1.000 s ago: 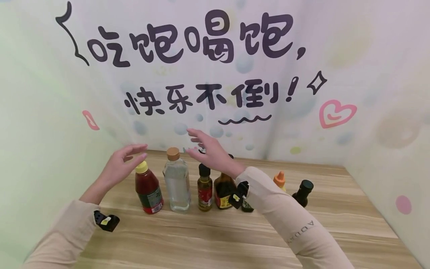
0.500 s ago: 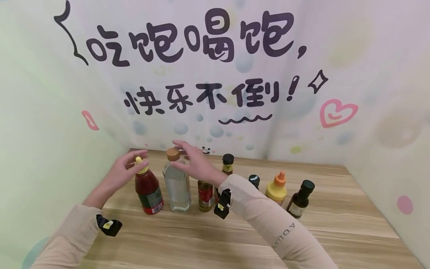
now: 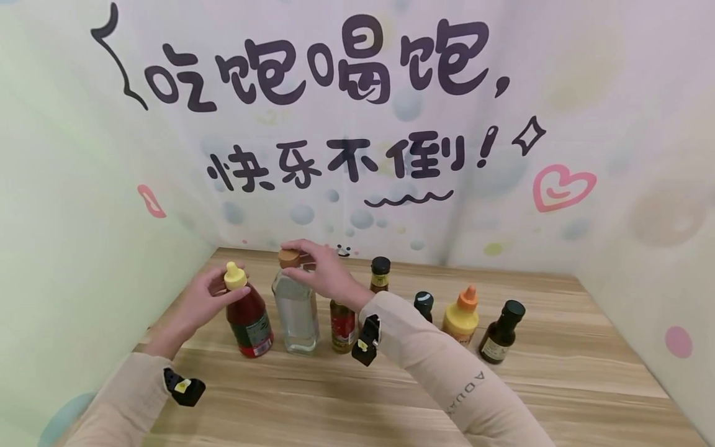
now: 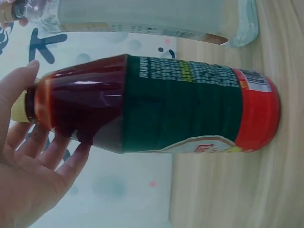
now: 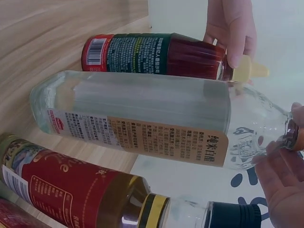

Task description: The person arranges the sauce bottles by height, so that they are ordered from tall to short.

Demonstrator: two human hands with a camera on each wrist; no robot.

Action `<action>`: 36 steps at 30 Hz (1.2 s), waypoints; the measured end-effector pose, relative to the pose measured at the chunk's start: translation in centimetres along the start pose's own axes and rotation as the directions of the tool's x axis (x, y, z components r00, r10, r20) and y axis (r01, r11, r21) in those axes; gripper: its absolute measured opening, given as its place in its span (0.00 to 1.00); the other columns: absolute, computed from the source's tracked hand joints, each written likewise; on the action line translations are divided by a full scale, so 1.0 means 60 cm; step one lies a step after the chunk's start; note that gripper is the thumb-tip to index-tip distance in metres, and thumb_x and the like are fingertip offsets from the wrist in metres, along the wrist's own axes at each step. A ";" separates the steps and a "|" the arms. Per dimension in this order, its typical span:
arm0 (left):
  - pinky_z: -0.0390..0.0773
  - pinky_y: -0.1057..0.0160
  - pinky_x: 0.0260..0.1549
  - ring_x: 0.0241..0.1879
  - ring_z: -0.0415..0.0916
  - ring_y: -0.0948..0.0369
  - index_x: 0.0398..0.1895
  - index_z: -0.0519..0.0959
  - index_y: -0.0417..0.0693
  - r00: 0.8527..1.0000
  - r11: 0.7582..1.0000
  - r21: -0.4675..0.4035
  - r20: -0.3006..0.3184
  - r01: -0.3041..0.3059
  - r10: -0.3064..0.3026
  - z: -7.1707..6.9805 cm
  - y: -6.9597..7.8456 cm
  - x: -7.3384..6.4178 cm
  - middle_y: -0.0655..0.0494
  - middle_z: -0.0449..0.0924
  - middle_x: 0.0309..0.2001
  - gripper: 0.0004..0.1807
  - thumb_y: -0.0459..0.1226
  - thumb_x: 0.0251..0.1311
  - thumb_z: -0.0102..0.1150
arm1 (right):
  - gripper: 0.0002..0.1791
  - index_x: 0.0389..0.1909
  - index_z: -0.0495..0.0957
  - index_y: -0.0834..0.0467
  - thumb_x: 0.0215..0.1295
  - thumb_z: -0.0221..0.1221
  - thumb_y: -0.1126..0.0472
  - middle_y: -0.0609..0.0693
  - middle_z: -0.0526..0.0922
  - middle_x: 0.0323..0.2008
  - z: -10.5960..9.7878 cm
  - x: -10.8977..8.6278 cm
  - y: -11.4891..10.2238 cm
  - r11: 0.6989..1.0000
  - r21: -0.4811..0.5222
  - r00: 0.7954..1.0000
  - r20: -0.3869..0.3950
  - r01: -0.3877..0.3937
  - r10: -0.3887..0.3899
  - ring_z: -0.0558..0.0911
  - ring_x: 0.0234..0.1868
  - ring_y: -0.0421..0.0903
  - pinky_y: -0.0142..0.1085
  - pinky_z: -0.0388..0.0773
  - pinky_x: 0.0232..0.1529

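My left hand [image 3: 198, 300] holds a dark red sauce bottle [image 4: 90, 95] around its neck, thumb on the near side and fingers behind. This bottle has a yellow nozzle cap [image 3: 235, 277] and a green and red label. Beside it, a tall clear white vinegar bottle [image 5: 147, 102] with an orange-brown cap [image 3: 288, 258] stands upright on the table. My right hand [image 3: 324, 270] grips that bottle at its neck, just under the cap, with thumb in front and fingers behind. Both bottles stand with their bases at the tabletop.
Right of the vinegar stands a red-labelled bottle [image 3: 342, 326]. A black-capped bottle [image 3: 380, 273], another dark-capped bottle [image 3: 424, 303], a yellow squeeze bottle [image 3: 460, 320] and a small dark bottle [image 3: 499, 338] continue the row on the wooden table [image 3: 313, 397]. A printed curtain [image 3: 480, 211] hangs behind.
My right hand has moved left and down from above the row onto the vinegar bottle's neck. The left hand has lowered onto the sauce bottle's neck. The bottles have stayed put.
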State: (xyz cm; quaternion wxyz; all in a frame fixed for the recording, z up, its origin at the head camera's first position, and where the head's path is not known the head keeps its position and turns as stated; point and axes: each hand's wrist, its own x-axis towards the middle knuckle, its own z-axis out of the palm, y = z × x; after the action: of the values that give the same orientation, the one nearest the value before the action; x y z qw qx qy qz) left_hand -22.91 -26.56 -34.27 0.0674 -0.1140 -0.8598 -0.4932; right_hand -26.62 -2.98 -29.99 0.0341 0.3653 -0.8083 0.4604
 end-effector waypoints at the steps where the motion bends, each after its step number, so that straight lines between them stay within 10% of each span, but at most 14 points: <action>1: 0.71 0.49 0.45 0.50 0.69 0.44 0.56 0.65 0.34 1.000 1.000 0.000 -0.011 -0.007 0.007 0.001 -0.001 -0.001 0.37 0.70 0.49 0.27 0.40 0.57 0.56 | 0.24 0.54 0.69 0.56 0.55 0.60 0.62 0.49 0.78 0.42 0.000 0.000 -0.001 1.000 -0.002 1.000 0.000 -0.002 0.002 0.77 0.42 0.39 0.25 0.72 0.43; 18: 0.70 0.48 0.46 0.50 0.68 0.47 0.54 0.68 0.34 0.992 0.999 0.041 -0.117 -0.032 0.037 0.014 -0.028 -0.005 0.37 0.71 0.50 0.25 0.41 0.57 0.56 | 0.24 0.54 0.69 0.55 0.54 0.61 0.63 0.51 0.77 0.45 -0.007 0.004 -0.003 0.998 -0.063 0.998 0.056 0.008 -0.005 0.78 0.43 0.41 0.26 0.72 0.45; 25: 0.69 0.48 0.47 0.43 0.68 0.73 0.53 0.69 0.35 0.992 0.999 0.030 -0.125 -0.016 0.019 0.012 -0.035 -0.005 0.40 0.72 0.50 0.25 0.42 0.56 0.57 | 0.24 0.53 0.68 0.55 0.55 0.60 0.64 0.51 0.77 0.43 -0.007 0.005 -0.007 0.999 -0.045 0.997 0.075 -0.020 0.023 0.77 0.44 0.42 0.26 0.71 0.46; 31: 0.70 0.47 0.46 0.49 0.69 0.54 0.54 0.70 0.37 0.994 1.000 0.023 -0.112 0.003 0.000 0.013 -0.034 -0.005 0.40 0.72 0.50 0.26 0.43 0.56 0.57 | 0.24 0.53 0.68 0.57 0.54 0.61 0.65 0.51 0.77 0.43 -0.010 0.006 -0.002 1.000 -0.026 0.997 0.083 -0.008 0.010 0.77 0.43 0.43 0.27 0.72 0.45; 36: 0.70 0.48 0.46 0.45 0.70 0.67 0.53 0.70 0.36 0.993 1.000 0.023 -0.119 0.001 0.002 0.015 -0.035 0.000 0.40 0.72 0.50 0.25 0.43 0.56 0.57 | 0.23 0.51 0.68 0.57 0.52 0.62 0.66 0.51 0.76 0.43 -0.013 0.013 0.003 1.000 -0.009 0.996 0.087 -0.015 0.016 0.77 0.44 0.44 0.27 0.73 0.43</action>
State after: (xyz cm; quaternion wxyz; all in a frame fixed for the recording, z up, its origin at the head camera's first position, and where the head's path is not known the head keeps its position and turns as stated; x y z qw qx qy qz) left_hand -23.45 -26.77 -36.47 0.1199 -0.0837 -0.8598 -0.4892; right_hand -27.50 -2.76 -29.35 -0.0030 0.3785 -0.8138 0.4409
